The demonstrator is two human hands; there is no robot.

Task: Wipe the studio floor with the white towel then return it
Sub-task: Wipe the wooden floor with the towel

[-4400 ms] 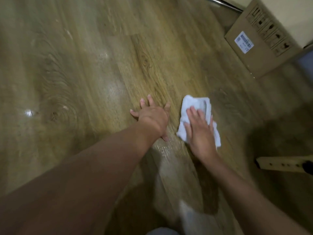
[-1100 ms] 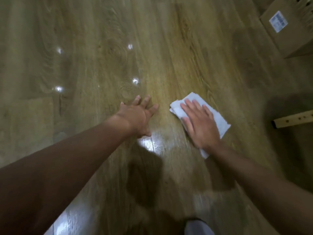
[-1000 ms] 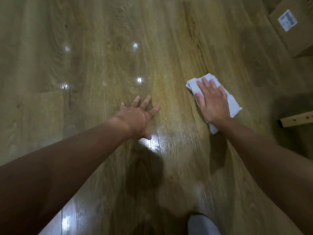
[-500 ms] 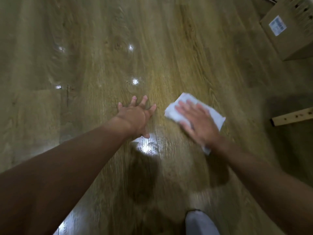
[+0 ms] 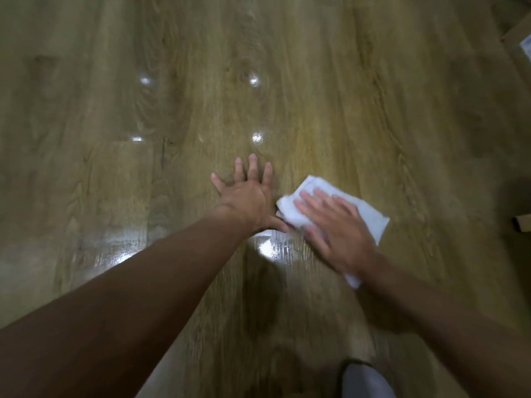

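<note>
A folded white towel (image 5: 369, 215) lies flat on the wooden floor (image 5: 344, 110), right of centre. My right hand (image 5: 333, 225) presses down on it with straight fingers and covers most of its middle, blurred by motion. My left hand (image 5: 248, 196) rests flat on the floor just left of the towel, fingers spread. Its thumb touches the towel's near left corner. A wet shiny patch (image 5: 270, 247) shows on the boards below the two hands.
A cardboard box corner (image 5: 517, 38) pokes in at the top right edge. The end of a pale wooden piece (image 5: 521, 224) sits at the right edge. A grey rounded shape (image 5: 365, 380) is at the bottom, near my body.
My right hand has slid the towel leftwards and nearer, from out on the right a second ago up against my left thumb. The left hand stays planted.
</note>
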